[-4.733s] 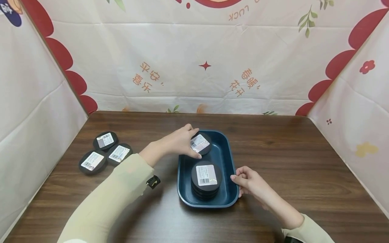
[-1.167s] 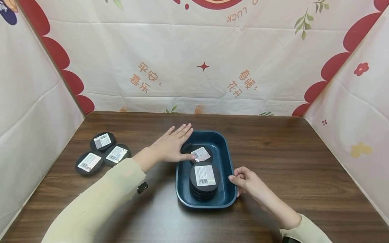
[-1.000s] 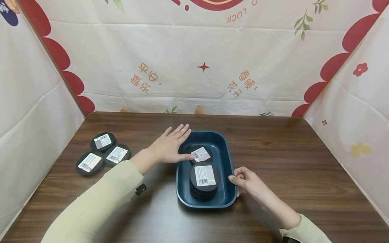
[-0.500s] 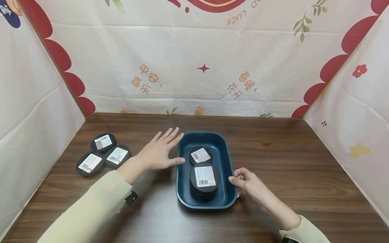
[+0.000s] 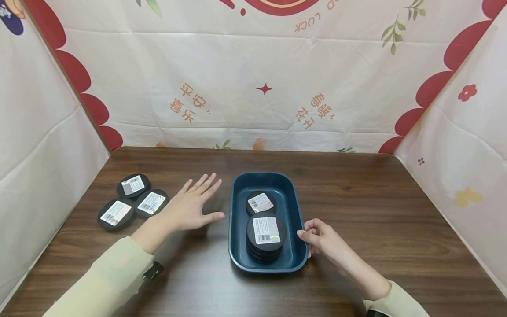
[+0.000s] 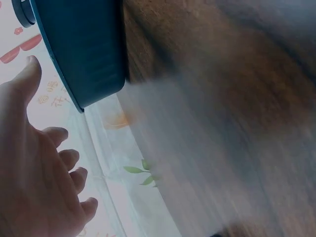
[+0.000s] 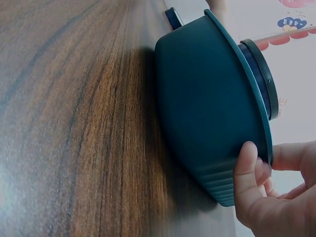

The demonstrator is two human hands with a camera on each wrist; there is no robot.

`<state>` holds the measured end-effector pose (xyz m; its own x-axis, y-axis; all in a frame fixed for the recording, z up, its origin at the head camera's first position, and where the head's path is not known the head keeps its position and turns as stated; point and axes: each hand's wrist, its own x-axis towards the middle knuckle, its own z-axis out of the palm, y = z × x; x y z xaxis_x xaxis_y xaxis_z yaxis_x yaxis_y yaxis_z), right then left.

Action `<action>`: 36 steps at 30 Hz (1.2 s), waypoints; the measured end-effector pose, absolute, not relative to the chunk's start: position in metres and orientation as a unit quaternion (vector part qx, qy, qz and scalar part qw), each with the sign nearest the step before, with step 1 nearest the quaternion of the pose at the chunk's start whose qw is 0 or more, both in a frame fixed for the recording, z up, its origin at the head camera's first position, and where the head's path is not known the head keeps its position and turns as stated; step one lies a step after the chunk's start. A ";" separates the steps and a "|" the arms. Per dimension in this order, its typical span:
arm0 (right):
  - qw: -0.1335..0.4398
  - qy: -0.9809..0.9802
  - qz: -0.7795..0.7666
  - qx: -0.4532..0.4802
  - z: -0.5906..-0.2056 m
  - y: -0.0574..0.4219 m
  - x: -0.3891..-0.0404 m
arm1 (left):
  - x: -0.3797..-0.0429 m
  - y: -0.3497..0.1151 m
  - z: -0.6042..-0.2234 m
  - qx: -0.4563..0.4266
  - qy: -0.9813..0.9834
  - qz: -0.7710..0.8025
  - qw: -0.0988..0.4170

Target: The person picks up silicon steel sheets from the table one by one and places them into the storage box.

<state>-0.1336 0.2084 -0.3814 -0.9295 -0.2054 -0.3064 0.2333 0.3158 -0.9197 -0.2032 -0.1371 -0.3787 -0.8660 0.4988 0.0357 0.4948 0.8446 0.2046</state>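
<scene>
A deep blue tray [image 5: 295, 255] stands on the table. In its near half is a stack of several flat black discs [image 5: 266, 231] with a white barcode label on top. Just behind it, one more labelled black disc [image 5: 260, 202] shows lower in the tray. My right hand [image 5: 322, 237] pinches the tray's right rim; the right wrist view shows thumb and finger [image 7: 247, 163] at the edge. Left of the tray, my left hand [image 5: 186, 211] is spread, fingers straight, holding nothing. In the left wrist view it appears beside the tray's wall [image 6: 81, 54].
At the table's left lie black labelled discs in a loose group: a back one [image 5: 133, 185], a right one [image 5: 152, 202] and a near one [image 5: 116, 214]. The brown wooden table [image 5: 356, 189] ends at a printed white cloth [image 5: 237, 57] behind and at both sides.
My left hand has let go of a disc in the tray's far part and moved away leftward, fingers spreading. My right hand stays at the tray's rim.
</scene>
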 end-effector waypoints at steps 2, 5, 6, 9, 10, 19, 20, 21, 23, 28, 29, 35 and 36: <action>0.189 0.789 -0.585 0.008 -0.382 0.208 -0.134 | -0.202 -0.139 -0.379 0.257 0.961 0.105 0.008; 0.190 0.788 -0.586 0.007 -0.382 0.209 -0.134 | -0.201 -0.142 -0.378 0.256 0.961 0.108 0.005; 0.190 0.788 -0.585 0.007 -0.382 0.209 -0.134 | -0.201 -0.143 -0.378 0.256 0.961 0.108 0.003; 0.190 0.788 -0.585 0.005 -0.381 0.209 -0.134 | -0.202 -0.149 -0.378 0.251 0.962 0.111 -0.004; 0.191 0.787 -0.586 0.006 -0.381 0.209 -0.134 | -0.202 -0.151 -0.378 0.248 0.962 0.113 -0.006; 0.194 0.781 -0.594 0.012 -0.381 0.208 -0.134 | -0.198 -0.175 -0.379 0.219 0.969 0.115 -0.026; 0.193 0.781 -0.594 0.013 -0.381 0.208 -0.134 | -0.198 -0.177 -0.379 0.216 0.969 0.115 -0.028; 0.192 0.780 -0.595 0.013 -0.381 0.208 -0.134 | -0.197 -0.180 -0.379 0.212 0.970 0.114 -0.030; 0.192 0.780 -0.596 0.012 -0.381 0.209 -0.133 | -0.196 -0.185 -0.380 0.204 0.971 0.118 -0.034; 0.192 0.780 -0.596 0.013 -0.381 0.208 -0.134 | -0.192 -0.200 -0.383 0.184 0.974 0.122 -0.042; 0.191 0.780 -0.595 0.013 -0.381 0.208 -0.134 | -0.191 -0.203 -0.384 0.181 0.975 0.124 -0.045; 0.190 0.784 -0.591 0.012 -0.380 0.208 -0.133 | -0.188 -0.221 -0.387 0.168 0.973 0.144 -0.062; 0.190 0.784 -0.591 0.011 -0.381 0.208 -0.133 | -0.187 -0.225 -0.388 0.166 0.973 0.146 -0.064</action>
